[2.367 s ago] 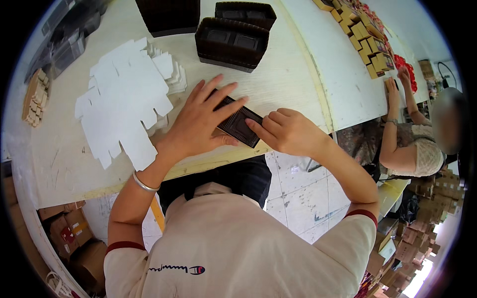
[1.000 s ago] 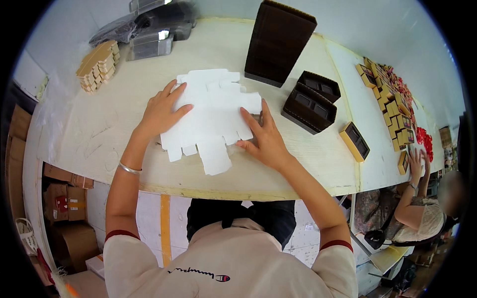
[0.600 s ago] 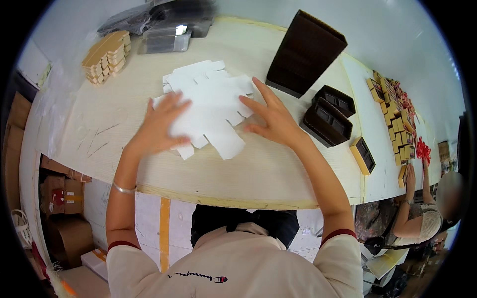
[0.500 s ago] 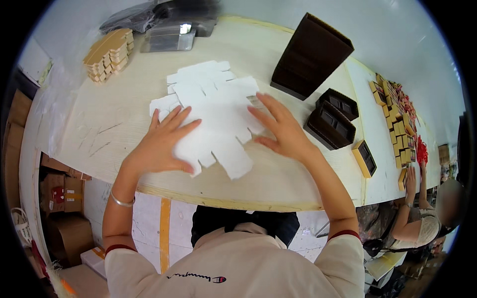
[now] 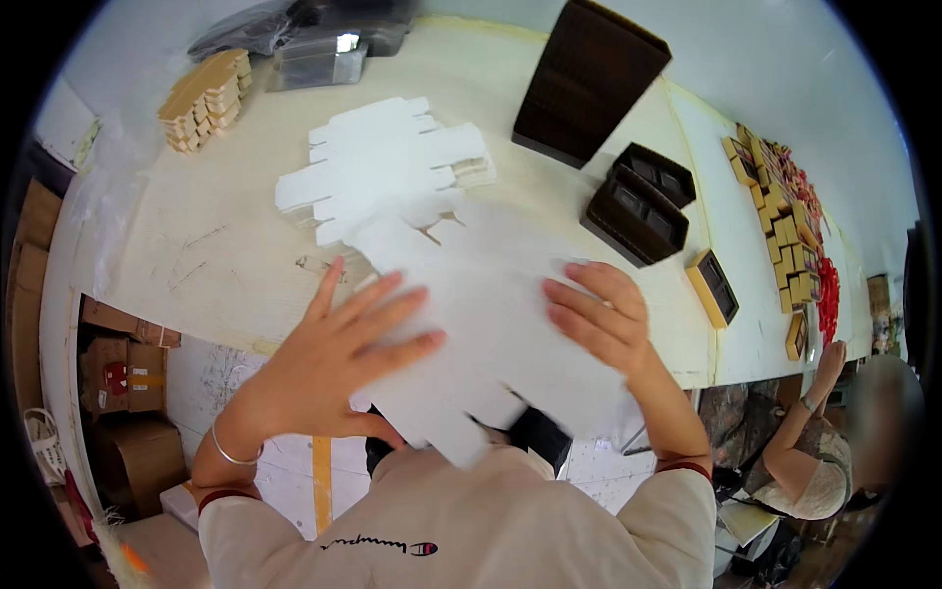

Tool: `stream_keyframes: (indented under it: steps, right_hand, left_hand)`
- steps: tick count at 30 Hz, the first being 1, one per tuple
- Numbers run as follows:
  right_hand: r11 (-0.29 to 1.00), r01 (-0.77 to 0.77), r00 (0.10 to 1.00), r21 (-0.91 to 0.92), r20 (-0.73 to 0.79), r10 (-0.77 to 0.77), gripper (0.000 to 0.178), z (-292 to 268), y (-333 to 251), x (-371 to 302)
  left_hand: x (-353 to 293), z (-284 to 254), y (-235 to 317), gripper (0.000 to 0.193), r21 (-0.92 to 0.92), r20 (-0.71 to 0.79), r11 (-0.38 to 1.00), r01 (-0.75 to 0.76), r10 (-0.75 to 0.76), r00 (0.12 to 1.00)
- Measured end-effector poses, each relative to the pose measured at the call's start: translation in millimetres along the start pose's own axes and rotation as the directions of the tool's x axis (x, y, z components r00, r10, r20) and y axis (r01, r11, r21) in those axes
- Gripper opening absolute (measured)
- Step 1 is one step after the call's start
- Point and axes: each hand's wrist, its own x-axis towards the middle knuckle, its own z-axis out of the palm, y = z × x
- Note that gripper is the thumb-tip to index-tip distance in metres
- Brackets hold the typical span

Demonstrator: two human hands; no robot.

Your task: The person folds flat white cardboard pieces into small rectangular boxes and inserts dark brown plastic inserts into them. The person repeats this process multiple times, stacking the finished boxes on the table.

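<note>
A white flat die-cut box blank (image 5: 481,324) is tilted over the table's front edge between my hands, blurred by motion. My left hand (image 5: 339,353) lies across its left side with fingers spread, the thumb by the lower edge. At the right side, my right hand (image 5: 608,314) has its fingers bent together over the blank, its thumb hidden. Just beyond is a pile of more white blanks (image 5: 383,162), partly covered by the front one.
Dark brown trays stand in a tall stack (image 5: 589,83), with smaller dark trays (image 5: 643,211) and a gold-edged box (image 5: 711,288) nearby. Tan card pieces (image 5: 201,98) lie far left, beside plastic bags (image 5: 319,64). At the right, a person (image 5: 805,461) sits by small gold boxes (image 5: 785,231).
The white blank has come off the pile toward my body, with both hands drawn nearer. My right hand's fingers have bent together. The other person's hand has moved back.
</note>
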Motion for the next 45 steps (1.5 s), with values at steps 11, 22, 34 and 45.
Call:
stream_keyframes:
  steps: [11, 22, 34, 45]
  right_hand:
    - [0.844, -0.473, 0.773, -0.251, 0.341, 0.535, 0.046, -92, -24, -115]
    - [0.721, -0.688, 0.710, 0.079, 0.278, 0.647, 0.035, -25, -84, -109]
    - [0.781, -0.624, 0.764, 0.032, 0.231, 0.602, 0.027, -20, -83, -101]
    - [0.709, -0.672, 0.691, -0.212, 0.166, 0.704, 0.030, -4, -68, -75]
  left_hand:
    - [90, 153, 74, 0.033, 0.266, -0.335, 0.962, 0.064, 0.031, 0.942]
    - [90, 137, 56, 0.025, -0.227, -0.298, 0.973, 0.040, -0.109, 0.948]
    - [92, 144, 46, 0.016, -0.164, -0.521, 0.985, -0.055, -0.039, 0.853]
    - [119, 140, 42, 0.022, -0.008, -0.496, 0.988, 0.155, -0.138, 0.857]
